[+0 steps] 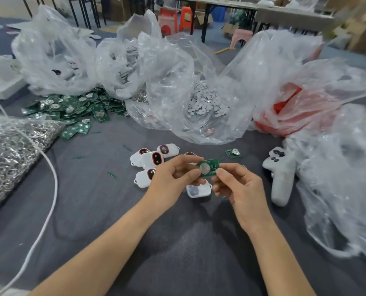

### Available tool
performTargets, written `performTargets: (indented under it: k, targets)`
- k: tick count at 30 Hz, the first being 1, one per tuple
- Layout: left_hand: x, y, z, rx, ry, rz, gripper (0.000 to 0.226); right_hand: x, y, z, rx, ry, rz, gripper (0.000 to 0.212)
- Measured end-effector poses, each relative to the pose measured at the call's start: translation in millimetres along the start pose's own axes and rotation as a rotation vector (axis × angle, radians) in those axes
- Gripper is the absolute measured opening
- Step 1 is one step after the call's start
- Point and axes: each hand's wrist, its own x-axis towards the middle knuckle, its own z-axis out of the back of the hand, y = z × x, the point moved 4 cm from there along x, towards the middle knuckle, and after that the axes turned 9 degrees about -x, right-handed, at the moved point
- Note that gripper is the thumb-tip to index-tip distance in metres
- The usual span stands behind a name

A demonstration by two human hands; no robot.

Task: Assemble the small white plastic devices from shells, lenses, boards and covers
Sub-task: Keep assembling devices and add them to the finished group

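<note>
Two bare forearms reach forward over a table covered in dark grey cloth (177, 242). Between the hands, held just above the cloth, is a small green circuit board (207, 167) with a round silver coin cell on its face. The left hand (171, 174) pinches the board's left end, with fingers curled in and thumb against the cell. The right hand (239, 184) pinches the right end between thumb and forefinger, its other fingers loosely curled.

Directly under the board lies an open white shell (199, 191), hollow side up. Just left of the board sits a cluster of white devices (152, 160), each with a dark oval lens rimmed in red. A little beyond the board to its right lies a single loose board (233, 153). Further right rests a white game controller (281, 174) (partly tucked against a crumpled clear bag (344, 178)).

Far left of the board, a white cord (49, 167) crosses a bag of shiny metal rings (11, 150). Beyond the board to the left spreads a pile of green boards (75, 110). Straight beyond it, an open clear bag holds small white discs (203, 101). To the right beyond it sits a red bag (288, 112). Farthest off stand plastic stools (186, 18).
</note>
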Motion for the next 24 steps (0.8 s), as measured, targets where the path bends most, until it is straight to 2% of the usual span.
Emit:
performTargets:
  k: [1, 3, 5, 9, 14, 16, 18, 20, 22, 24]
  targets:
    - [-0.2, 0.1, 0.6, -0.005, 0.002, 0.000, 0.022, -0.7, 1.1, -1.6, 0.027, 0.026, -0.003, 0.007]
    - [0.1, 1.4, 2.3, -0.028, 0.001, 0.002, 0.023, -1.6, 1.7, -3.2, 0.076, 0.074, -0.001, 0.017]
    - [0.7, 3.5, 4.0, -0.075, 0.005, 0.015, 0.021, -2.0, 2.4, -4.5, 0.094, 0.110, 0.007, 0.019]
    - [1.6, 9.2, 4.5, -0.222, 0.058, 0.107, 0.018, -3.3, 6.3, -6.1, 0.064, 0.163, 0.068, 0.028]
    - [0.8, 10.8, 2.1, -0.181, 0.116, 0.140, 0.020, -3.2, 6.9, -6.9, 0.032, 0.178, 0.097, 0.032]
    - [-0.3, 8.1, 3.0, -0.033, 0.093, 0.090, 0.024, -2.4, 7.4, -4.0, 0.038, 0.141, 0.100, 0.028]
    - [-0.8, 0.7, 8.9, 0.348, 0.027, -0.081, 0.022, -0.4, 8.4, 0.6, 0.101, 0.093, 0.105, 0.023]
    - [-2.6, -2.9, 8.8, 0.693, 0.087, -0.236, 0.034, 1.8, 8.3, 4.8, 0.175, 0.047, 0.094, 0.021]
    - [-3.8, 3.2, 6.2, 0.886, 0.200, -0.236, 0.053, 3.0, 5.5, 9.3, 0.164, -0.025, 0.082, 0.023]
    - [-3.7, 9.2, 4.6, 0.983, 0.261, -0.209, 0.066, 3.4, 2.0, 13.1, 0.091, -0.092, 0.055, 0.023]
